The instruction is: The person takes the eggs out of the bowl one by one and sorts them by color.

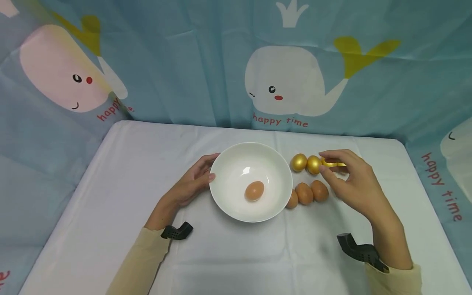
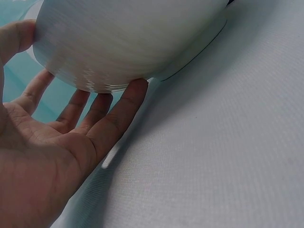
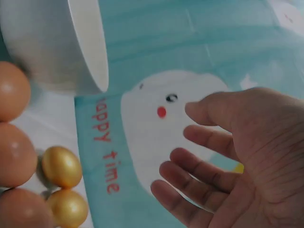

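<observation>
A: Two gold eggs (image 1: 306,163) beside right hand (image 1: 350,180), fingers loose, holding nothing. Grab the nearer from above.
B: Ok. Left hand (image 1: 191,184) flat against bowl (image 1: 225,196); brace it.

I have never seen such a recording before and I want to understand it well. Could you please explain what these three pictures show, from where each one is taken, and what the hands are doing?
No machine works here: a person uses two bare hands. The large picture comes from a camera on the person's head, looking down at a table with a white cloth. The other two come from small cameras worn on the wrists, so each shows one hand from very close.

On the cloth stands a white bowl with one brown egg inside. Beside it lie three more brown eggs and two golden eggs.

The left hand rests against the bowl's side with straight fingers. The right hand hovers beside the golden eggs; a yellow thing shows under its fingers, but I cannot tell whether the hand holds it.
</observation>
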Demonstrator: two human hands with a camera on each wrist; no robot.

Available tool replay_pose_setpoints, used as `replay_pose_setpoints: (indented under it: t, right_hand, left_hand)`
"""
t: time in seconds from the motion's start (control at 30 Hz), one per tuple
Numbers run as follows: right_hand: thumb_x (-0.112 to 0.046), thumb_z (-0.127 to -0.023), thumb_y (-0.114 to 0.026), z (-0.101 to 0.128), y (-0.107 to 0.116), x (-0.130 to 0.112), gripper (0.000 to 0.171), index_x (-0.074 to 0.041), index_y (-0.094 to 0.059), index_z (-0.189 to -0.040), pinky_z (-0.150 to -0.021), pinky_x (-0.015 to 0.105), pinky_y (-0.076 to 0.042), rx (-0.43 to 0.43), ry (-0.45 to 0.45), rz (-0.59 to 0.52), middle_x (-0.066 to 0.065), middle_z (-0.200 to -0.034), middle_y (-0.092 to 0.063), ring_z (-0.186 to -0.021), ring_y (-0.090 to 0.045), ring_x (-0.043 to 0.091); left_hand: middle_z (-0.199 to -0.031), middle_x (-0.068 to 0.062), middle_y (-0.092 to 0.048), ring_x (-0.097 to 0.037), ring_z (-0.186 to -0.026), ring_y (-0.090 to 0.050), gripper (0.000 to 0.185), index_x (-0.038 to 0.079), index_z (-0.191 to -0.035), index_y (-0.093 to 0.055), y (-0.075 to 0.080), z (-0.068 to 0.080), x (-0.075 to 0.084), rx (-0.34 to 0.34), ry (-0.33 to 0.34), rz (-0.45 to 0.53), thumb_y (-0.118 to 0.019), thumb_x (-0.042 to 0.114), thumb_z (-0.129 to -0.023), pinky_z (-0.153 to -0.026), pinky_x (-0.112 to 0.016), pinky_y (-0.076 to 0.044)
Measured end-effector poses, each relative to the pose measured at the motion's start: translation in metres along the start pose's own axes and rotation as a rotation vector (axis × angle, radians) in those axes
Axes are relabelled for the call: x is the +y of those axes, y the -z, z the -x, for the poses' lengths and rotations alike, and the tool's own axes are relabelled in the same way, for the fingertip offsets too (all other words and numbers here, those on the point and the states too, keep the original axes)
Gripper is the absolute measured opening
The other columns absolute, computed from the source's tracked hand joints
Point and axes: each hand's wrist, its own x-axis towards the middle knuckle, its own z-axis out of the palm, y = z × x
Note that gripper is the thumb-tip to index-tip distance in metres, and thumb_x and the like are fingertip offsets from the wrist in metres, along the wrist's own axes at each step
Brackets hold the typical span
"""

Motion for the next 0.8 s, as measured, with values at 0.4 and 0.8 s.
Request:
replay_pose_setpoints:
  t: [0.4, 0.8]
  right_hand:
    - [-0.01, -0.097, -0.075, -0.043, -0.004, -0.038, 0.033, -0.017, -0.071, -0.129, -0.09, 0.026, -0.06, -0.267, 0.195, -0.001, -0.001, -0.125, -0.071, -0.107, -0.069, 0.013]
    - [-0.021, -0.098, -0.074, -0.064, -0.028, -0.066, 0.034, -0.019, -0.069, -0.132, -0.09, 0.039, -0.059, -0.528, 0.284, 0.168, -0.002, -0.131, -0.067, -0.107, -0.065, 0.015]
  left_hand:
    - [-0.164, -0.007, -0.04, -0.015, -0.136, -0.056, 0.063, 0.015, -0.163, -0.032, 0.001, 0.0, 0.002, 0.018, 0.011, -0.001, -0.055, 0.008, -0.105, -0.102, -0.03, -0.059]
    - [-0.164, -0.007, -0.038, -0.015, -0.138, -0.055, 0.063, 0.014, -0.164, -0.031, 0.001, 0.0, 0.002, 0.007, 0.016, 0.011, -0.055, 0.009, -0.106, -0.103, -0.029, -0.058]
